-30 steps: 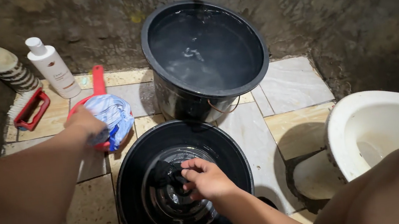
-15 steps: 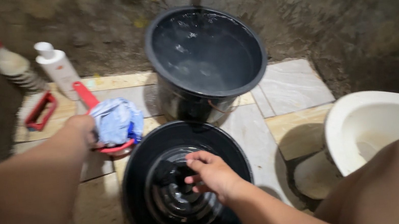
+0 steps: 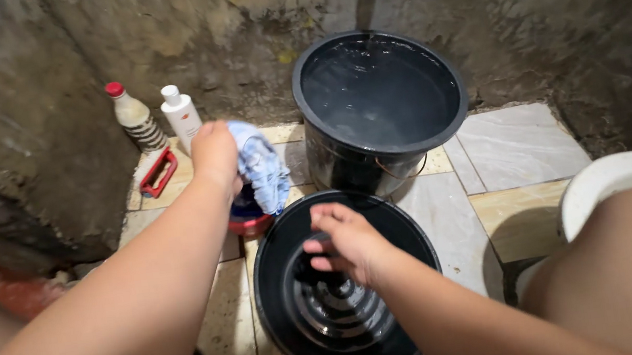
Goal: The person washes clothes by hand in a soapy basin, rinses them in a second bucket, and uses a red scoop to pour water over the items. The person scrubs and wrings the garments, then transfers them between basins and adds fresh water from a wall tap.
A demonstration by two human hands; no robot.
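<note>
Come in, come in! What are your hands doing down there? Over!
Left hand lifting blue cloth above red dipper. Right hand open over black basin, holding nothing. Black water bucket just behind. Over.

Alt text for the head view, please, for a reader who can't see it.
The left hand lifts a blue cloth above a red dipper, while the right hand reaches into a black basin on the tiled floor, beside a water-filled black bucket.

Blue cloth point(image 3: 262, 168): soft, crumpled, wet-looking. Black basin point(image 3: 346, 279): glossy ribbed plastic. Black bucket point(image 3: 380, 104): shiny smooth plastic. Floor tiles point(image 3: 519, 146): smooth glazed stone look. Wall point(image 3: 15, 119): rough, matt cement. Toilet bowl point(image 3: 625, 173): glossy white ceramic.
</note>
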